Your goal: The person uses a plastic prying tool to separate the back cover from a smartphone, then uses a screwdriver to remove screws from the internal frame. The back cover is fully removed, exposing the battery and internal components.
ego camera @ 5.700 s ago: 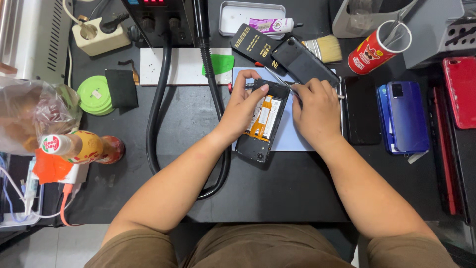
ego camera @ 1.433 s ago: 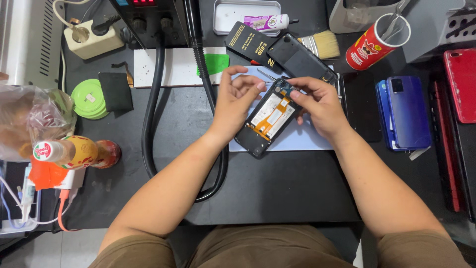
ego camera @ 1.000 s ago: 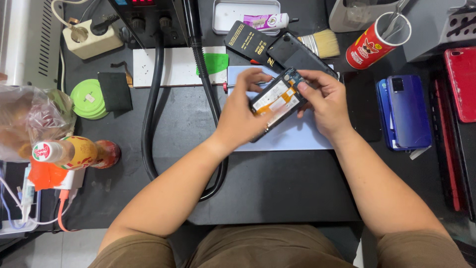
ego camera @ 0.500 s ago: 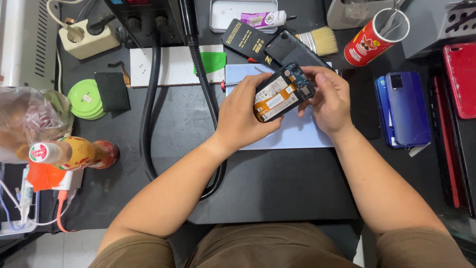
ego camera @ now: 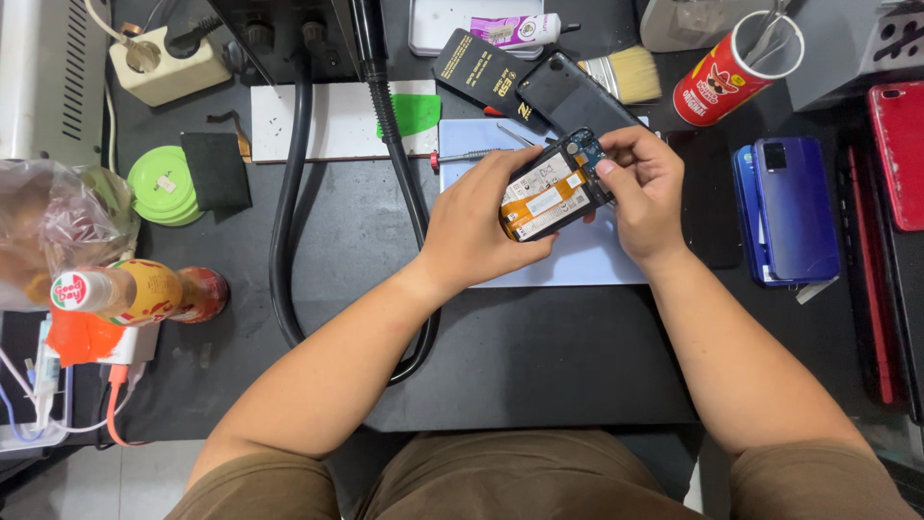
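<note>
opened phone (ego camera: 553, 188) — lower end hidden by left hand (ego camera: 476, 226) | red phone (ego camera: 900, 154) — cut by right edge

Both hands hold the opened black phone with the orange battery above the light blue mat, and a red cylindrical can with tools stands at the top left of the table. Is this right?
Not quite. In the head view the red cylindrical can stands at the top right, not left. The rest holds: left hand and right hand hold the opened black phone above the light blue mat.

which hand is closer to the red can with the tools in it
Right. The right hand grips the opened phone just left of and below the red can. The left hand holds the phone's other end, farther left.
</note>
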